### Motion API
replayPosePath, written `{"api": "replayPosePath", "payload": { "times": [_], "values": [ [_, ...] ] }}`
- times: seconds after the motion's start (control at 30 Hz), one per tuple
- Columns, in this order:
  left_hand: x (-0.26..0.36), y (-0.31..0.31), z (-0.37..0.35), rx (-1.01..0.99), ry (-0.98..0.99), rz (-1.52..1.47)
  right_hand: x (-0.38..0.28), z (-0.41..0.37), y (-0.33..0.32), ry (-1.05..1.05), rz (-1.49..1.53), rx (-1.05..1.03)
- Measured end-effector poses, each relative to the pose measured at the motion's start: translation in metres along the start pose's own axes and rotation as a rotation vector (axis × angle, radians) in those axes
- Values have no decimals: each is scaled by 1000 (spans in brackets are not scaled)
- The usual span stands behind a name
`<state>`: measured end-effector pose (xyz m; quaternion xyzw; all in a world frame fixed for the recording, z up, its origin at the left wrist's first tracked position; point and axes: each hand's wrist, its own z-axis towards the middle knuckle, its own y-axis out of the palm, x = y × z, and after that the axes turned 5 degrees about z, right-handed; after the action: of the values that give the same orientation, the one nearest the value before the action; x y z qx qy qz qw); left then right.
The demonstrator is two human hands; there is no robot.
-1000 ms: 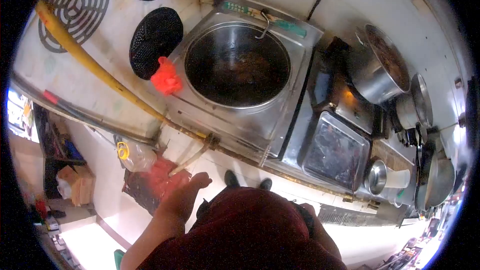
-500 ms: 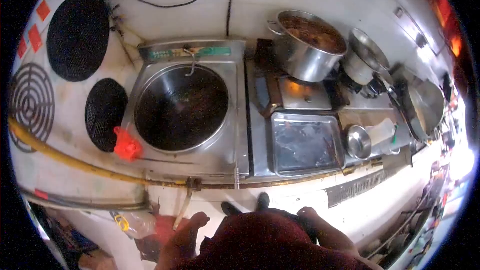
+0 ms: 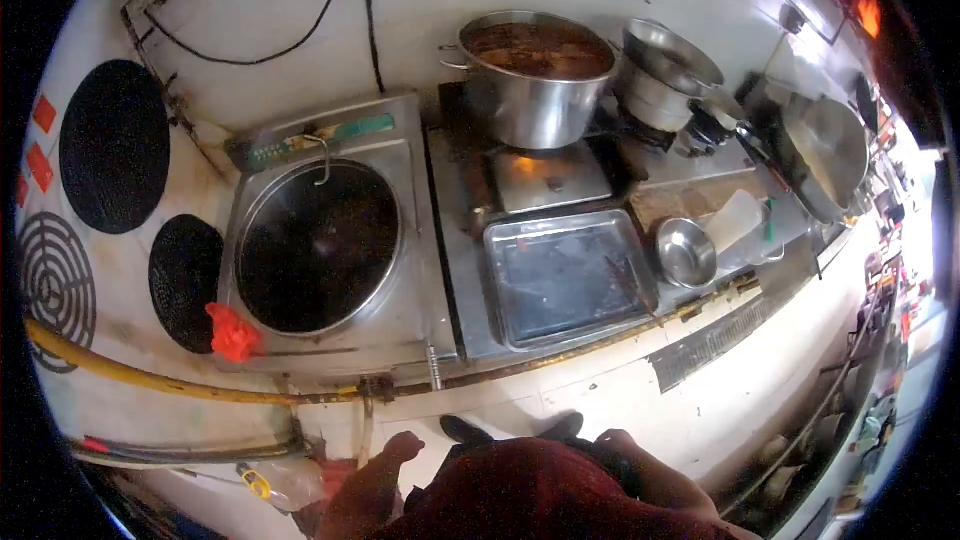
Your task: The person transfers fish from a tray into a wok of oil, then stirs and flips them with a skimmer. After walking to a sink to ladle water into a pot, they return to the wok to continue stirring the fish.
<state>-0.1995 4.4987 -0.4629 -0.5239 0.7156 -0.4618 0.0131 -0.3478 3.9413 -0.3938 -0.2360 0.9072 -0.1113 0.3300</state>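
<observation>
My left hand [image 3: 403,447] hangs low beside my dark red top, left of my shoes, over the pale floor. My right hand [image 3: 616,441] is low on the other side of my body. Both are small and dark, and their finger pose is too unclear to read; no held object can be made out. Neither touches the steel counter. Beyond them are a large round vat [image 3: 318,245] of dark liquid, a rectangular metal tray [image 3: 565,280] with tongs lying in it, and a steel bowl [image 3: 686,252].
A tall pot [image 3: 540,105] of brown liquid stands at the back, with stacked pans [image 3: 655,90] to its right. A yellow pipe [image 3: 180,385] runs along the counter front. A red bag [image 3: 233,333] lies at the vat's left. A floor grate [image 3: 705,350] lies right.
The view has turned and shifted, so the vat, pot and tray appear further left. My hands stay low at my sides, with a little more of my shoes showing.
</observation>
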Motion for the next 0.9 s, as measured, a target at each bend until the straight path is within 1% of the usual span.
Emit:
{"api": "replayPosePath", "payload": {
  "times": [0.03,0.07,0.1,0.13,0.17,0.2,0.23,0.27,0.3,0.33,0.37,0.4,0.47,0.5,0.53,0.57,0.6,0.67,0.73,0.8,0.87,0.9],
  "values": [
    [-19,40,14,176,87,-138,9,6,-2,-22,-42,15],
    [-14,43,23,162,89,-126,21,6,-1,-36,-78,30],
    [-7,45,25,173,133,-153,27,3,-7,10,56,28],
    [1,45,26,174,181,-173,17,-3,-21,60,202,30],
    [14,37,26,130,197,-146,21,-2,-29,10,-101,28],
    [32,25,27,129,210,21,64,25,-23,-130,-552,-24],
    [49,18,30,128,235,191,79,19,-26,-183,-362,127],
    [67,14,33,67,275,224,48,-14,-51,12,-72,181],
    [87,10,41,81,270,343,44,-40,-68,-40,0,229],
    [105,3,54,107,275,460,68,-44,-78,39,210,244],
    [108,17,79,-65,211,575,88,-54,-89,-5,177,330],
    [125,13,92,-105,261,608,111,-63,-99,61,242,324],
    [170,0,129,-80,262,579,151,-87,-113,152,329,432],
    [185,-4,152,-76,313,577,167,-102,-116,176,360,455],
    [210,-12,177,-143,2,353,181,-118,-122,235,461,444],
    [233,-22,204,-139,-56,244,194,-129,-126,291,561,428],
    [267,-40,228,-134,-120,136,210,-137,-126,303,586,441],
    [349,-70,272,-169,-237,147,239,-150,-117,355,687,489],
    [437,-101,297,-112,-88,159,258,-159,-110,422,859,482],
    [469,-95,353,-185,-41,218,267,-167,-104,460,926,485],
    [511,-87,401,-255,-3,273,285,-168,-100,450,682,499],
    [537,-82,422,-256,27,295,298,-166,-97,464,693,501]
  ]
}}
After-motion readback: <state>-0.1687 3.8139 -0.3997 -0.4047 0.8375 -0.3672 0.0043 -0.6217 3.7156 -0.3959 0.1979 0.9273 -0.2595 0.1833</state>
